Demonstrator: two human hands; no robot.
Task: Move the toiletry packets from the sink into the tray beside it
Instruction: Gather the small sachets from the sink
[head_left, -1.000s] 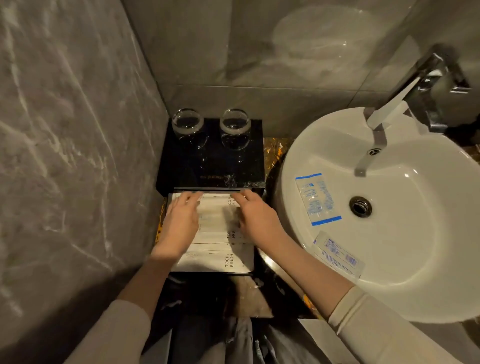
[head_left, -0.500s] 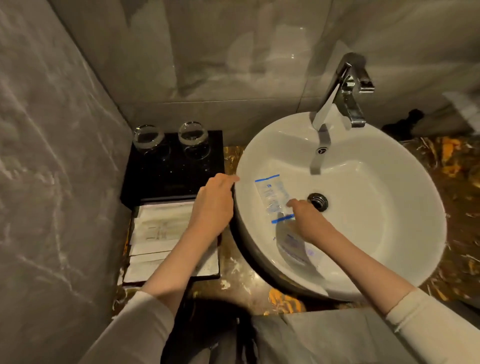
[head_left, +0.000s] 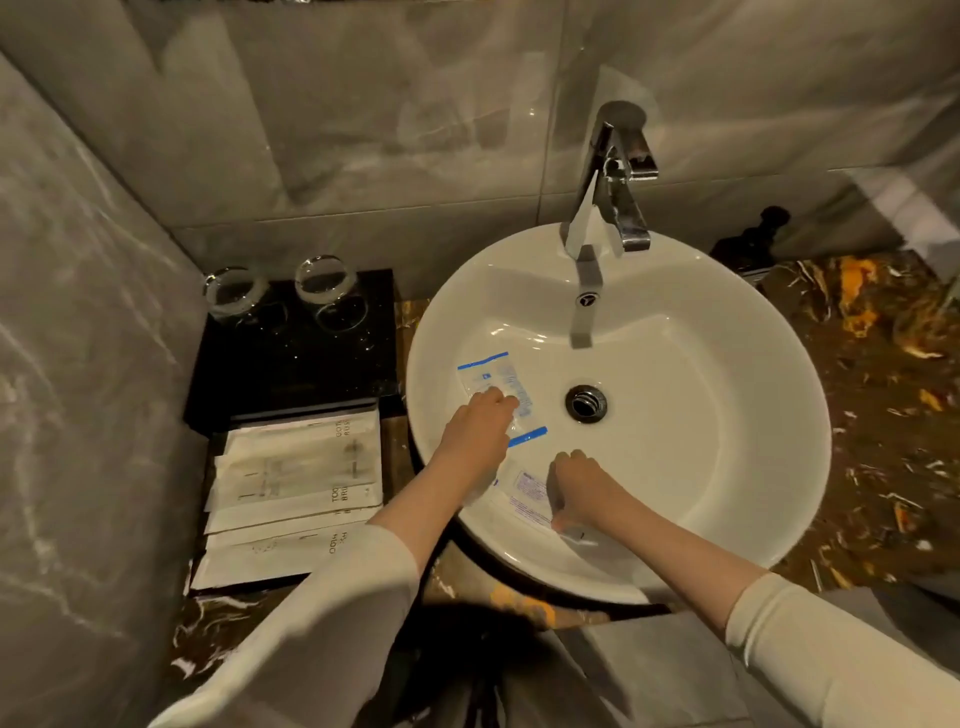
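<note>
Sink: round white basin on a dark, gold-veined counter; drain at its middle, faucet at the back rim.
Blue-edged packet: lies flat on the basin's left slope, left of the drain; its near half is covered by the left hand.
Left hand: palm down on the blue-edged packet, fingers bent with the tips pressing onto it; whether it has pinched the packet cannot be told.
Small packet: white with blue print, on the near slope of the basin, between the two hands and touching the right one.
Right hand: knuckles up, fingers curled down at the small packet's right end; the grip itself is hidden under the hand.
Tray: dark, on the counter just left of the sink.
Tray contents: pale toothbrush packets, overlapping in a stack.
Black stand: behind the tray, bearing two glasses.
</note>
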